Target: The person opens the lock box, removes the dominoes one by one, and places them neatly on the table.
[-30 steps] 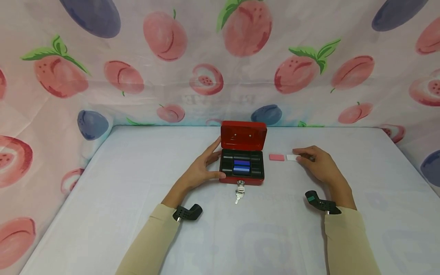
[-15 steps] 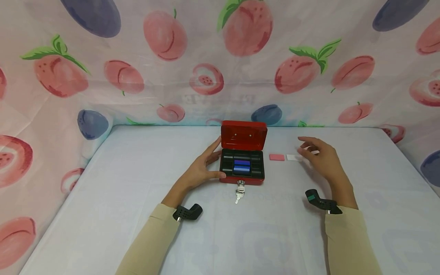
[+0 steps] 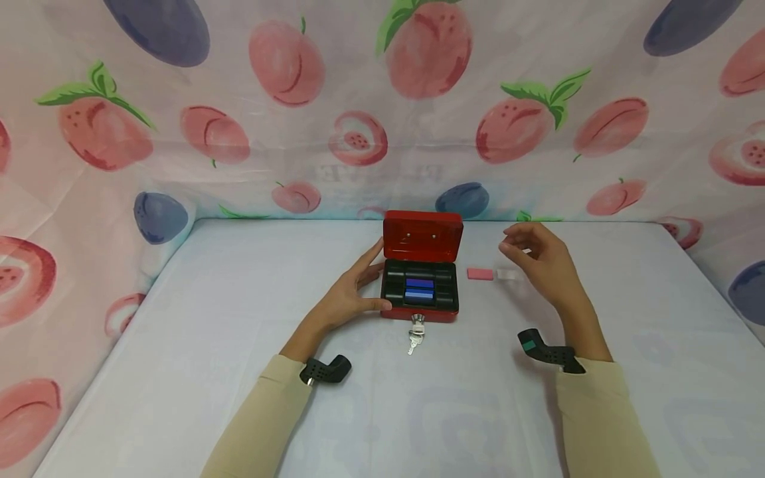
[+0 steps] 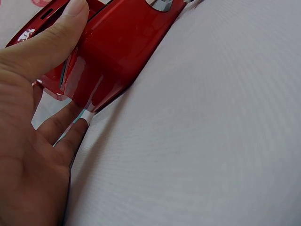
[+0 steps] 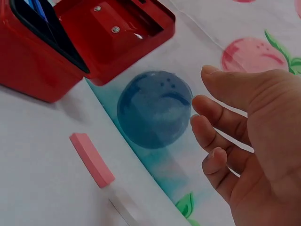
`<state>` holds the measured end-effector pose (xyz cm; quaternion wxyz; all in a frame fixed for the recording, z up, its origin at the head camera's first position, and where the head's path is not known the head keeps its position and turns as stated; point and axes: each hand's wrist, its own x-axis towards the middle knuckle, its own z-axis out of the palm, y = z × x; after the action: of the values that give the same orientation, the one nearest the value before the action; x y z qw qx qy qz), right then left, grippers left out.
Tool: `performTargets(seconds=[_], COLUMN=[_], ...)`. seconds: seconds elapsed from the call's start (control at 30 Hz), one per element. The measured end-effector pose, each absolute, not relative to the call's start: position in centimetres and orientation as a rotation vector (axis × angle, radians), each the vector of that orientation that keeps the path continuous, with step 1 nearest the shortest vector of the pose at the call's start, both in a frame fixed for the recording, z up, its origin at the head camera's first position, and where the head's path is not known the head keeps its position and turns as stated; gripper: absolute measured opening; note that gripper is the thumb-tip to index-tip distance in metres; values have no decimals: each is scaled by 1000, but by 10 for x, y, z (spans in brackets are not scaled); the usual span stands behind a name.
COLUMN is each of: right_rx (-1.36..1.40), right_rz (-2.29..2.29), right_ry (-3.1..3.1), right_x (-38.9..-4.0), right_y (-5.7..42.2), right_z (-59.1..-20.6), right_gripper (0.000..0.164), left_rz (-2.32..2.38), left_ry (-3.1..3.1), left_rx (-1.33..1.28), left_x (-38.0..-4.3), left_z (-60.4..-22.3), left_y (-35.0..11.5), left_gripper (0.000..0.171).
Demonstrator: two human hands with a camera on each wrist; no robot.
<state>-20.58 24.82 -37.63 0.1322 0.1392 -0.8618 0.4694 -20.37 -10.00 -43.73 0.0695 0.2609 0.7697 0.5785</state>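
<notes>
A small red cash box (image 3: 420,317) stands with its lid (image 3: 423,237) raised. Its black tray (image 3: 391,284) holds several small blue blocks (image 3: 420,289). My left hand (image 3: 348,297) holds the box's left side, thumb on the front rim and fingers towards the lid; in the left wrist view the thumb (image 4: 51,44) lies over the red edge. My right hand (image 3: 540,262) hovers above the table with loosely bent fingers and nothing between them. Below it are a pink block (image 3: 480,274) and a white block (image 3: 508,274), lying end to end right of the box.
Keys (image 3: 416,335) hang from the lock at the box's front. A white cloth (image 3: 454,411) covers the table. Behind it rises a fruit-printed cloth (image 3: 239,179). Each wrist wears a black camera mount (image 3: 325,370).
My right hand has let go of the white block, lifted away from it and then shifted slightly left. The left hand and the box have stayed in place.
</notes>
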Motion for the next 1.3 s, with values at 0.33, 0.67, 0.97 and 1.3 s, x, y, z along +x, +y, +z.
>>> performTargets(seconds=[0.33,0.67,0.97,1.3], right_rx=[540,549,629,737], right_rz=[1429,1370,1372,1347], right_ry=[-2531,-2654,-2685,-2746], right_x=[-192,-206,-203,-201], right_y=[218,207,185,166], right_z=[-356,-379,-384,-395], right_gripper=[18,20,21,24], left_rz=[1723,1723,1723,1727], left_ry=[2333,2328,2331,2315], left_rx=[779,786,778,773], left_x=[-204,-203,-203,-203], left_z=[-438,-437,-437,-437], left_y=[-100,-100,-101,-100], left_gripper=[105,105,105,104])
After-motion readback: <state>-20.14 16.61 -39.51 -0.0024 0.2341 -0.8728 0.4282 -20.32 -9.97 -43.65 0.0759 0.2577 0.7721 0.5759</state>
